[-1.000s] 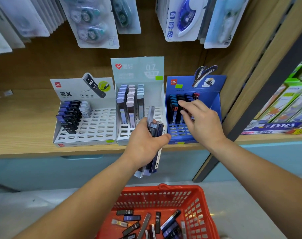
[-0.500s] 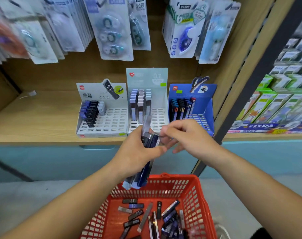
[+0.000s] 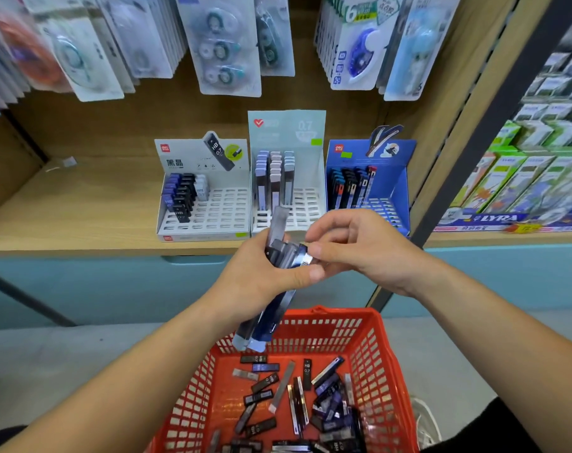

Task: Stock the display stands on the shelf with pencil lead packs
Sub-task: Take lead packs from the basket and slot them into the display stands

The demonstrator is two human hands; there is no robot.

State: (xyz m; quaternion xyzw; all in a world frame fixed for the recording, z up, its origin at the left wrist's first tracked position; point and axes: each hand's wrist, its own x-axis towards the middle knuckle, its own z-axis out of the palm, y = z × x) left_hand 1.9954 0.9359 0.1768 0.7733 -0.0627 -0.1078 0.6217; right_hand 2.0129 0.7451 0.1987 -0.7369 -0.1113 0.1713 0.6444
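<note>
Clutching slim glossy lead packs (image 3: 267,322) in left grip (image 3: 255,277), right grip (image 3: 363,253) pinches one.

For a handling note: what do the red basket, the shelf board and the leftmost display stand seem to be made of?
Red basket: likely moulded plastic, slightly glossy; uniform red lattice walls.
Shelf board: wood or wood-look laminate, matte, pale grain; I cannot tell which.
Leftmost display stand: probably printed cardboard; flat folded panels, cut slots.
</note>
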